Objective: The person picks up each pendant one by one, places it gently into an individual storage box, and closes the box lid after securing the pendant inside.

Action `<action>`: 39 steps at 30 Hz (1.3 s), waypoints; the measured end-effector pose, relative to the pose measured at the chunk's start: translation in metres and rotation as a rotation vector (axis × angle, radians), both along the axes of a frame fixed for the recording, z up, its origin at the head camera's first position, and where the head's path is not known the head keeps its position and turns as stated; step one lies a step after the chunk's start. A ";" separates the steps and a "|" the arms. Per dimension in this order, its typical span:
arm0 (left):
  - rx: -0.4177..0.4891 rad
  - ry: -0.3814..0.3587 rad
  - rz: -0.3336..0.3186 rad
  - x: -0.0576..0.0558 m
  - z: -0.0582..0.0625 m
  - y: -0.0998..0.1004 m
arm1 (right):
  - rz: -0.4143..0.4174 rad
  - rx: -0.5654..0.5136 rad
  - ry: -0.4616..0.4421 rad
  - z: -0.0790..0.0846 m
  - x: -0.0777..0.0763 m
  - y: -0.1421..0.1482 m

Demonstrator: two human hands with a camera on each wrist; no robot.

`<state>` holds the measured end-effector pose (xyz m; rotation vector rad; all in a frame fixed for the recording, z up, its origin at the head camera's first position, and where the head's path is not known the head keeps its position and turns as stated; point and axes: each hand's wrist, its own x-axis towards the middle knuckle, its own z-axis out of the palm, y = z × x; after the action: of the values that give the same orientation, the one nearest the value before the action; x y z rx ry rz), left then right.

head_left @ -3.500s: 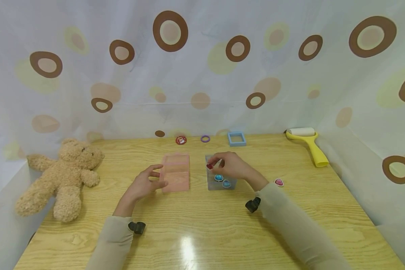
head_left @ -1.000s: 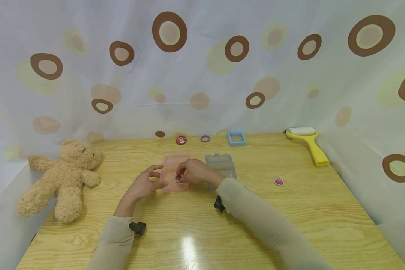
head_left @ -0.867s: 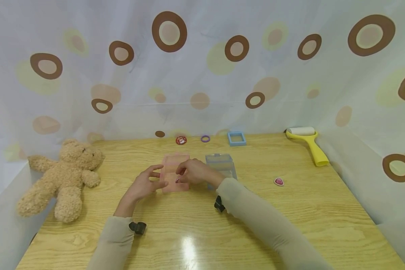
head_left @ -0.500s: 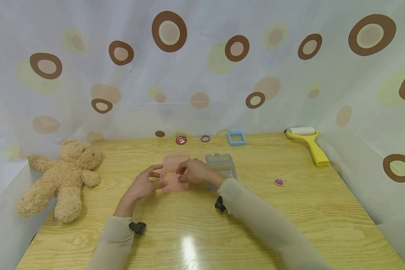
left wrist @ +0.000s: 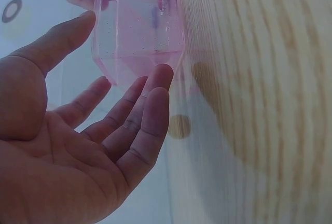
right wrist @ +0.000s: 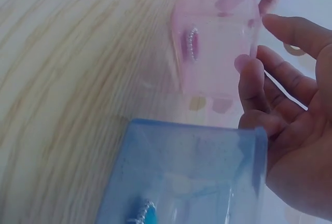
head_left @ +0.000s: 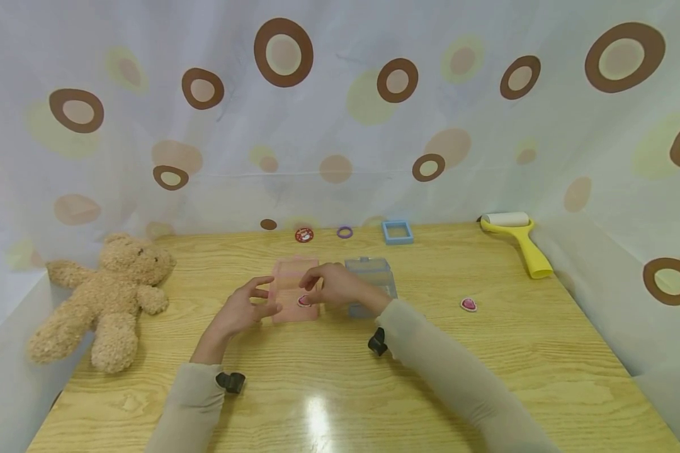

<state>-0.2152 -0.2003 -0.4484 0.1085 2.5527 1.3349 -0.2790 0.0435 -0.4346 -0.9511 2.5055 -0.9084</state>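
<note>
A pink heart-shaped gem with a beaded white edge point(head_left: 304, 301) lies inside the clear pink box point(head_left: 286, 312). My right hand point(head_left: 335, 285) hovers over that box's right side, its fingers loosely bent and holding nothing. On the opposite side, my left hand point(head_left: 242, 307) has its fingers spread, the tips right at the wall of the pink box point(left wrist: 137, 42). A clear blue box point(head_left: 369, 267) stands to the right, partly behind my right wrist. Inside the blue box, a blue gem point(right wrist: 149, 213) shows in the right wrist view.
Another pink heart gem point(head_left: 468, 305) lies on the wooden table point(head_left: 294, 396) at right. Along the back are a red round badge point(head_left: 304, 235), a purple ring point(head_left: 344, 233), a light blue square frame point(head_left: 397, 241) and a yellow-handled lint roller point(head_left: 527, 248). A teddy bear point(head_left: 110, 296) lies at left.
My right hand carried the dark pink gem from over the blue box leftward into the pink box, let go of it and drew back slightly right. My left hand has stayed put.
</note>
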 end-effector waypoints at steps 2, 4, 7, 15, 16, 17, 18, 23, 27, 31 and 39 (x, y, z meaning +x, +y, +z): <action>-0.004 0.003 0.000 0.000 0.000 0.000 | 0.009 -0.006 0.002 0.001 0.000 0.003; -0.006 0.006 -0.001 0.000 0.000 0.000 | 0.020 -0.022 -0.007 0.002 0.001 0.006; -0.010 0.013 -0.007 0.000 0.000 0.000 | 0.040 -0.042 -0.003 0.004 0.002 0.010; -0.004 0.008 -0.002 0.000 0.000 0.000 | 0.022 -0.048 0.006 0.012 0.005 0.028; -0.003 0.007 -0.002 0.000 0.000 0.000 | 0.017 -0.047 0.006 0.013 0.005 0.031; -0.004 0.007 -0.002 0.000 0.000 0.000 | 0.015 -0.050 0.005 0.014 0.005 0.034; -0.005 0.009 -0.006 0.000 0.000 0.000 | 0.011 -0.049 0.010 0.014 0.005 0.037; -0.004 0.018 -0.015 0.000 0.000 0.000 | -0.013 -0.058 0.028 0.016 0.004 0.054; -0.002 0.019 -0.016 0.000 -0.001 -0.001 | -0.034 -0.068 0.048 0.016 0.004 0.068; 0.010 0.012 -0.017 -0.001 0.000 -0.001 | -0.065 -0.056 0.055 0.015 0.002 0.083; 0.019 0.002 -0.008 0.000 0.000 0.000 | -0.108 -0.048 0.068 0.012 0.003 0.107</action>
<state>-0.2155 -0.2002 -0.4484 0.1235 2.5389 1.3567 -0.2756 0.1505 -0.4222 -0.8825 2.6250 -0.9881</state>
